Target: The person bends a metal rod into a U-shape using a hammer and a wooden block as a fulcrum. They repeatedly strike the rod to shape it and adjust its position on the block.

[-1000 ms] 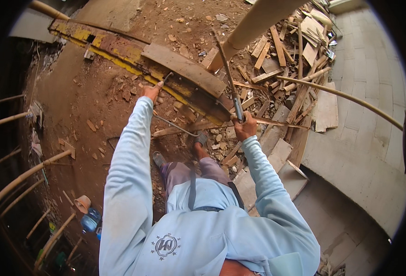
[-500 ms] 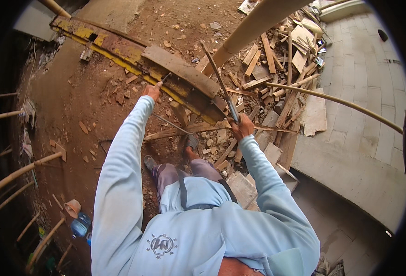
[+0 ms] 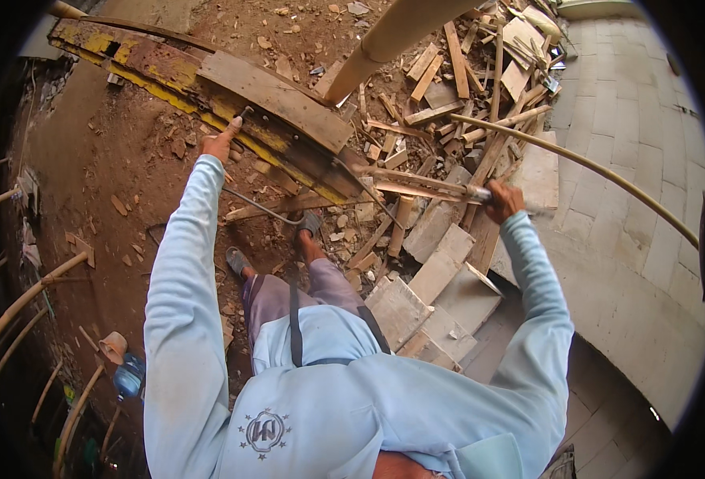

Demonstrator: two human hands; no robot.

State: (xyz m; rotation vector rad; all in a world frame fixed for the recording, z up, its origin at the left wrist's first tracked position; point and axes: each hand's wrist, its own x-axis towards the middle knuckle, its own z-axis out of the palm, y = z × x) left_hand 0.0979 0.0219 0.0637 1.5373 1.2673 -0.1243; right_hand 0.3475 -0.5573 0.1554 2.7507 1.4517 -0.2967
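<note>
A long steel beam (image 3: 157, 76) with worn yellow paint slants across the upper left, with a brown board (image 3: 273, 96) along its top. My left hand (image 3: 220, 144) is closed at the beam's near edge, its fingertips by a small metal peg (image 3: 246, 112); what the fingers hold is hidden. Out to the right, my right hand (image 3: 504, 201) grips a long metal bar (image 3: 477, 193) that points left toward the beam's near end. A thin rod (image 3: 370, 191) slants down from that end. Below my left wrist, another thin rod (image 3: 261, 209) curves toward my foot.
Scrap wood (image 3: 448, 72) is heaped at the upper right. Broken slabs (image 3: 448, 271) lie right of my legs, near a grey block ledge (image 3: 608, 263). A thick bamboo pole (image 3: 400, 40) rises in front, and a thinner pole (image 3: 576, 160) crosses on the right.
My right hand has swung outward to the right, turning the bar from pointing away to lying nearly sideways. My left hand and the beam appear farther left as the view shifted.
</note>
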